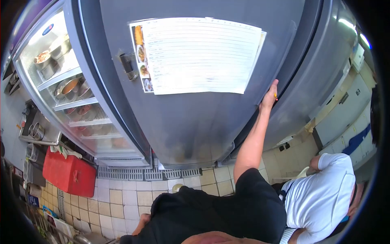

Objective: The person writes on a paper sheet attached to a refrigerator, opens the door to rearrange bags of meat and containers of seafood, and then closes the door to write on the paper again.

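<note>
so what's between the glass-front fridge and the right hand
In the head view, the grey door with its lined paper sheet lies between the glass-front fridge and the right hand.

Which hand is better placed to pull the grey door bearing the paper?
Probably the right hand: it's at the edge of the grey door; the left hand is low, away from it.

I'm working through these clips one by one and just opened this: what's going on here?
The camera wearer has the right hand at the right edge of a tall grey door with a lined sheet on it; whether the door is ajar, I cannot tell. The left hand is low beside the body, mostly hidden. To the left stands a glass-fronted fridge with metal pots inside. Another person in white is at the right.
</note>
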Available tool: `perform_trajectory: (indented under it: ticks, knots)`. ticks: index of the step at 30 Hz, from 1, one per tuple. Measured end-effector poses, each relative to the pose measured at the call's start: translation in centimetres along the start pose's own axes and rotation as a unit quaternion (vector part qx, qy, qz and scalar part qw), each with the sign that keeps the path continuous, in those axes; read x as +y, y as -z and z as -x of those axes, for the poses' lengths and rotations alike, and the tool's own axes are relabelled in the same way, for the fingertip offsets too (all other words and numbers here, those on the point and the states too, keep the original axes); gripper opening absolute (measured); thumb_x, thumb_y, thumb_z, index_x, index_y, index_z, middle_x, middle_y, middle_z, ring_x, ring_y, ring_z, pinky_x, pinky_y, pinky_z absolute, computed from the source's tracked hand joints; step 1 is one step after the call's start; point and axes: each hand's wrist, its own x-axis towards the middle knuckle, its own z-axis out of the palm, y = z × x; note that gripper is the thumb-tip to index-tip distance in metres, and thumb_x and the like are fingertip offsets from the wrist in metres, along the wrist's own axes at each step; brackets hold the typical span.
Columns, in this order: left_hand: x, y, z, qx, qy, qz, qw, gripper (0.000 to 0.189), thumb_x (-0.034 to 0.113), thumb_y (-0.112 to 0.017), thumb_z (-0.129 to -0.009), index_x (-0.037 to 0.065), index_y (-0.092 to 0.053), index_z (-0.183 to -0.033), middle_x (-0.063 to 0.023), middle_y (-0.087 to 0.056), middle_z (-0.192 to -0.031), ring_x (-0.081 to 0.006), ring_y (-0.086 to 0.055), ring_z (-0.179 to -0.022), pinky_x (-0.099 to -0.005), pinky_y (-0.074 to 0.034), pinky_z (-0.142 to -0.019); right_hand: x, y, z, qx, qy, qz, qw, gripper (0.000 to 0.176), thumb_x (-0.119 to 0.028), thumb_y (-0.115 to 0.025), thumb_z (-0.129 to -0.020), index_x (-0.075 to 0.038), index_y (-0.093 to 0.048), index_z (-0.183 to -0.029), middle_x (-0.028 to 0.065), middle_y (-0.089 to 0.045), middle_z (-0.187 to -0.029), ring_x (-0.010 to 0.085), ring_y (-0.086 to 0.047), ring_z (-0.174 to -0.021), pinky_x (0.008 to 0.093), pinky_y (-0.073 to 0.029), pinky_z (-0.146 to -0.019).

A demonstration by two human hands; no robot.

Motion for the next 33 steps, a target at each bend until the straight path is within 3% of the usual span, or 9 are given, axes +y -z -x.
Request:
perform_trajectory:
  ticks: [3, 7, 11, 19, 25, 28, 30, 32, 33]
  knots:
    - [-0.1, -0.3, 0.0, -0.046, 0.061, 0.104, 0.992, 0.037, 0.032, -0.060, -0.088, 0.000, -0.070, -0.102, -0.0174, -0.071, -0.093, -0.0294, -0.069, -0.083, -0.0411, -0.054, -0.071, -0.6, -0.4, 0.5, -0.012, -0.006, -0.002, 1.000, 0.068, -0.053, -0.040, -0.101, 0.006, -0.048, -0.134, 0.0142, -0.055, -0.133, 0.0231, -0.054, -0.119, 0.0336, -0.042, -0.102]
    - [2.1, 1.1, -0.8, 0.010, 0.185, 0.269, 0.945, 0.035, 0.030, -0.060, -0.087, 0.000, -0.070, -0.101, -0.0172, -0.071, -0.091, -0.0283, -0.069, -0.081, -0.0401, -0.054, -0.070, -0.7, -0.1, 0.4, -0.016, -0.033, -0.019, 0.999, 0.069, -0.054, -0.041, -0.100, 0.006, -0.049, -0.133, 0.0145, -0.056, -0.131, 0.0239, -0.055, -0.118, 0.0340, -0.043, -0.101]
    - [5.0, 2.5, -0.5, 0.042, 0.221, 0.388, 0.894, 0.033, 0.028, -0.061, -0.086, -0.001, -0.070, -0.099, -0.0171, -0.071, -0.089, -0.0272, -0.069, -0.079, -0.0392, -0.054, -0.069, -0.9, -0.2, 0.2, -0.035, -0.042, -0.038, 0.998, 0.069, -0.054, -0.041, -0.100, 0.006, -0.049, -0.133, 0.0150, -0.057, -0.130, 0.0246, -0.056, -0.117, 0.0343, -0.044, -0.100]
    - [7.0, 3.0, 4.3, 0.072, 0.242, 0.426, 0.869, 0.029, 0.024, -0.063, -0.084, -0.001, -0.071, -0.096, -0.0168, -0.070, -0.086, -0.0250, -0.068, -0.075, -0.0373, -0.053, -0.067, -2.4, -0.5, 0.8, -0.038, -0.037, -0.014, 0.998, 0.070, -0.054, -0.044, -0.100, 0.007, -0.047, -0.135, 0.0146, -0.056, -0.133, 0.0239, -0.055, -0.119, 0.0333, -0.044, -0.100]
    - [5.0, 0.9, 8.5, 0.089, 0.284, 0.448, 0.843, 0.026, 0.021, -0.064, -0.083, -0.002, -0.072, -0.093, -0.0166, -0.070, -0.084, -0.0234, -0.068, -0.071, -0.0359, -0.053, -0.065, -3.5, 1.1, 2.1, 0.046, 0.034, 0.060, 0.997, 0.049, -0.046, -0.051, -0.100, 0.002, -0.063, -0.102, 0.0075, -0.063, -0.100, 0.0141, -0.057, -0.090, 0.0286, -0.046, -0.081]
    - [3.8, 0.6, 10.5, 0.092, 0.305, 0.471, 0.823, 0.025, 0.020, -0.065, -0.082, -0.002, -0.072, -0.092, -0.0165, -0.070, -0.082, -0.0225, -0.067, -0.070, -0.0352, -0.053, -0.064, -4.4, 1.8, 3.1, 0.036, 0.006, 0.079, 0.996, 0.050, -0.046, -0.051, -0.100, 0.002, -0.061, -0.110, 0.0085, -0.065, -0.105, 0.0165, -0.060, -0.094, 0.0299, -0.049, -0.084]
    - [3.5, 0.9, 11.4, 0.093, 0.320, 0.488, 0.807, 0.024, 0.019, -0.065, -0.081, -0.002, -0.072, -0.091, -0.0164, -0.070, -0.082, -0.0220, -0.067, -0.068, -0.0348, -0.053, -0.063, -4.0, 1.9, 3.4, 0.044, 0.025, 0.063, 0.997, 0.044, -0.043, -0.052, -0.100, 0.000, -0.061, -0.103, 0.0058, -0.064, -0.098, 0.0139, -0.059, -0.088, 0.0294, -0.050, -0.079]
    - [3.0, 0.3, 10.9, 0.090, 0.316, 0.472, 0.818, 0.023, 0.017, -0.066, -0.081, -0.002, -0.072, -0.090, -0.0163, -0.070, -0.081, -0.0215, -0.067, -0.067, -0.0343, -0.053, -0.063, -3.5, 2.4, 3.5, 0.064, 0.044, 0.059, 0.995, 0.041, -0.040, -0.053, -0.100, 0.000, -0.061, -0.103, 0.0053, -0.064, -0.097, 0.0134, -0.059, -0.088, 0.0292, -0.050, -0.079]
    - [1.7, -0.3, 10.1, 0.129, 0.232, 0.323, 0.908, 0.024, 0.020, -0.066, -0.080, -0.002, -0.073, -0.089, -0.0168, -0.070, -0.080, -0.0222, -0.068, -0.068, -0.0351, -0.053, -0.064, -3.9, 2.5, 3.8, 0.064, 0.041, 0.059, 0.995, 0.041, -0.040, -0.053, -0.100, 0.000, -0.061, -0.102, 0.0051, -0.064, -0.097, 0.0133, -0.059, -0.088, 0.0291, -0.050, -0.079]
